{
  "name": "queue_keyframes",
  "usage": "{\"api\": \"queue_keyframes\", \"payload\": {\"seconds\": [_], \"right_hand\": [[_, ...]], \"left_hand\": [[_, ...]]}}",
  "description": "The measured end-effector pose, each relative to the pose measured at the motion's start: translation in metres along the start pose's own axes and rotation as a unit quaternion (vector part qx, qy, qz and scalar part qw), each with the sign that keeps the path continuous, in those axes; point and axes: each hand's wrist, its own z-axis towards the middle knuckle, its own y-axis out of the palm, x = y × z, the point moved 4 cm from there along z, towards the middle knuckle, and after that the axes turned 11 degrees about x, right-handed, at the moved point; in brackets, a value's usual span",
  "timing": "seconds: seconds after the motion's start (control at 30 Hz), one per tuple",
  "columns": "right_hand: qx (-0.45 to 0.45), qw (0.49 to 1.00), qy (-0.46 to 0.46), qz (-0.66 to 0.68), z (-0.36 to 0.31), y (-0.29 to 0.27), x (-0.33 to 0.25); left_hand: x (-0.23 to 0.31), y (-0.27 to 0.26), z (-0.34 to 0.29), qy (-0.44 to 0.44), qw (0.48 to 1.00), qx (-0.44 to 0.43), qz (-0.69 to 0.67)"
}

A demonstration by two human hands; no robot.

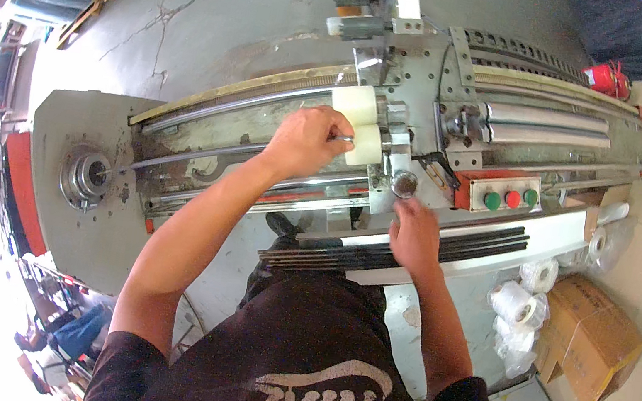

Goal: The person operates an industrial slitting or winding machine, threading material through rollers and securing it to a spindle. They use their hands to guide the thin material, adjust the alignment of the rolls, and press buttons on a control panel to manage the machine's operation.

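Observation:
I stand over a long grey metal machine (pixel 208 120) with rails running left to right. My left hand (pixel 307 141) is closed around a small metal handle beside two cream rollers (pixel 357 122) on the machine's carriage. My right hand (pixel 415 234) rests lower down, its fingers touching just under a round metal knob (pixel 404 183) at the carriage's front. A bundle of thin black rods (pixel 380 252) lies along the white shelf under my right hand.
An orange control box (pixel 498 193) with green and red buttons sits right of the carriage. White thread spools (pixel 519 303) and cardboard boxes (pixel 597 337) lie on the floor at right. A red extinguisher (pixel 606 78) lies far right. A round hub (pixel 85 176) is at the machine's left end.

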Motion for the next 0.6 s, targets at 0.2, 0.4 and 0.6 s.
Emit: {"api": "queue_keyframes", "payload": {"seconds": [0.2, 0.4, 0.6], "right_hand": [[-0.103, 0.681, 0.179, 0.702, 0.049, 0.026, -0.135], [-0.009, 0.587, 0.272, 0.762, 0.108, 0.095, -0.172], [0.072, 0.596, 0.328, 0.729, 0.115, 0.056, -0.18]], "left_hand": [[0.003, -0.001, -0.006, -0.007, 1.0, -0.029, 0.002], [-0.025, -0.032, -0.034, -0.009, 0.998, 0.024, -0.056], [-0.212, -0.179, -0.137, -0.036, 0.937, 0.034, 0.347]]}}
